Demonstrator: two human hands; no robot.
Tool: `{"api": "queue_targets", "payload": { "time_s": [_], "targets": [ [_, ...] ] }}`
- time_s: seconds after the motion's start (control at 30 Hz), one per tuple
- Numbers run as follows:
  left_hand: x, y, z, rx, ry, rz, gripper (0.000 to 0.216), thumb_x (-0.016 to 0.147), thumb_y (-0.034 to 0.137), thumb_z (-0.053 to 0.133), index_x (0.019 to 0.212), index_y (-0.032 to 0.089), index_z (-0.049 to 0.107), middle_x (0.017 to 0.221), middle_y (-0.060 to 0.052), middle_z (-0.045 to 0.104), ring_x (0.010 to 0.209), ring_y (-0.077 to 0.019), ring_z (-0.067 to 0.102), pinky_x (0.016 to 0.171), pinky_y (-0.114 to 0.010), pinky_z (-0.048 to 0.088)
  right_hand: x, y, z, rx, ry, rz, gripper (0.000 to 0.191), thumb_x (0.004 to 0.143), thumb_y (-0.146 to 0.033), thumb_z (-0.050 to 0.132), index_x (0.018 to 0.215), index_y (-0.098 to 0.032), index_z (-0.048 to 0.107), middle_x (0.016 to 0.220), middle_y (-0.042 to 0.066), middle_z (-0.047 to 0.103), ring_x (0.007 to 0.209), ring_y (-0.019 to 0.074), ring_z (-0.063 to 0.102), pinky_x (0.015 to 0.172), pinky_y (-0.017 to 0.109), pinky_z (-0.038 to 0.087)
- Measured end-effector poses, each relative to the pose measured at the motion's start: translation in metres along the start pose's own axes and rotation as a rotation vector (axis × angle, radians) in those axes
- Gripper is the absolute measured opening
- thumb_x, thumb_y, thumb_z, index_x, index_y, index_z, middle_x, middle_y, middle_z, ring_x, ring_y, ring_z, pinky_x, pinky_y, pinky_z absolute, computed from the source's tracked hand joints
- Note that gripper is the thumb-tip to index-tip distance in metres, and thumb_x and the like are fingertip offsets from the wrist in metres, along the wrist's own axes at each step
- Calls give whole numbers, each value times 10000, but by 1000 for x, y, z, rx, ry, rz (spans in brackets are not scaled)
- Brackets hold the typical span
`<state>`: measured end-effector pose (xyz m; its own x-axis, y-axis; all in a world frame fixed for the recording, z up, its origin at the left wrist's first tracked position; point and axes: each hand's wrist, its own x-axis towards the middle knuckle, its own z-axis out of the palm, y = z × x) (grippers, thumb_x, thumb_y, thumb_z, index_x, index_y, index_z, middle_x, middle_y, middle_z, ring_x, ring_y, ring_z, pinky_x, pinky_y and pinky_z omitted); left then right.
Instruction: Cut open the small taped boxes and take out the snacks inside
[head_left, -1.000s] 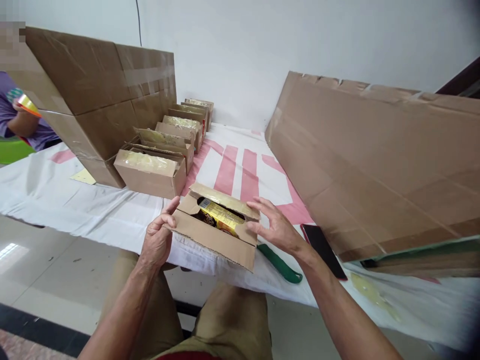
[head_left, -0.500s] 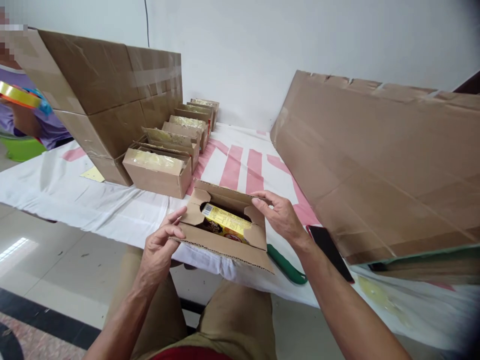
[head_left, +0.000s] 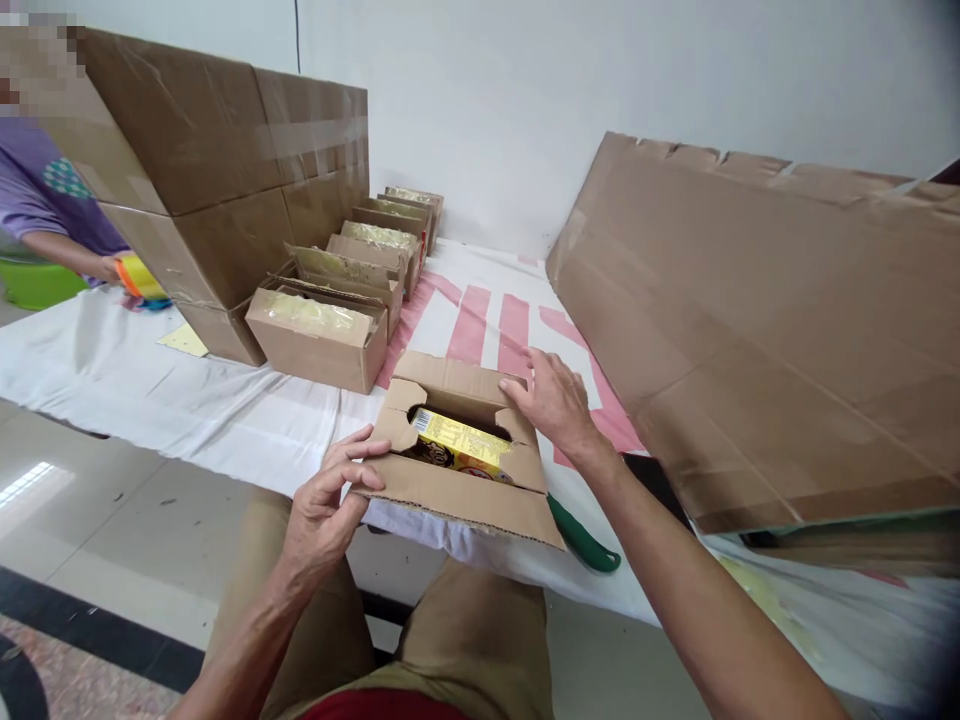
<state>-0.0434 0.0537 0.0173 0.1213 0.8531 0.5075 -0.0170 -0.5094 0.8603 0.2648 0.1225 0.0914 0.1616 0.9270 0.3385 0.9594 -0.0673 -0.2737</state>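
A small cardboard box [head_left: 465, 492] lies in front of me with its flaps folded outward. Inside it, a yellow printed carton [head_left: 461, 440] with a barcode end shows through the gap between the short side flaps. My left hand [head_left: 334, 500] grips the left corner of the near flap, fingers above and thumb below. At the far right corner, my right hand [head_left: 555, 405] has its fingers spread, the thumb touching the box by the far flap [head_left: 457, 372]. Partly under the box's right side is a green-handled tool [head_left: 589, 540]; its other end is hidden.
Several open cardboard boxes [head_left: 315, 350] stand in a row at the left, beside stacked large cartons [head_left: 217, 140]. A big cardboard sheet or carton [head_left: 757, 350] leans at the right. A dark phone [head_left: 656, 485] lies behind my right forearm. Another person's hand [head_left: 105, 268] holds yellow tape.
The far flap has been folded further back and lies flatter. My right hand has loosened its pinch and spread its fingers. The other person's hand has lowered the tape to the table.
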Motion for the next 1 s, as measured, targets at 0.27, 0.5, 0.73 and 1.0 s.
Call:
{"api": "queue_targets", "payload": {
  "time_s": [0.27,0.5,0.73,1.0],
  "targets": [
    [-1,5,1,56,11,19,350,729,15,585,895,267,760,1144,-53,778,1328,-320,589,1113,-540,468,-24,-17,-37,-41,16,-365,310,943,-254,528,1205,-196,683,1130,125,748,1000,300,688,885,441,500],
    [1,10,2,170,-10,79,365,718,12,588,916,269,756,1147,-54,778,1297,-325,608,1072,-526,493,-43,-37,-44,7,-194,-519,290,951,-241,534,1181,-202,704,1206,114,745,1129,305,658,972,463,485],
    [1,15,6,272,12,184,354,797,24,597,986,281,750,1009,-33,791,1153,-282,666,984,-468,527,-48,-74,-24,-341,-512,-498,366,865,-338,694,1159,-121,678,1042,178,753,956,345,669,846,445,467],
    [-2,16,7,363,80,183,321,793,48,604,956,286,744,1012,-21,800,1129,-284,668,1001,-480,486,-43,-66,-57,140,-337,-380,341,782,-348,739,1102,-230,723,1068,63,782,929,281,694,812,407,524]
  ]
}}
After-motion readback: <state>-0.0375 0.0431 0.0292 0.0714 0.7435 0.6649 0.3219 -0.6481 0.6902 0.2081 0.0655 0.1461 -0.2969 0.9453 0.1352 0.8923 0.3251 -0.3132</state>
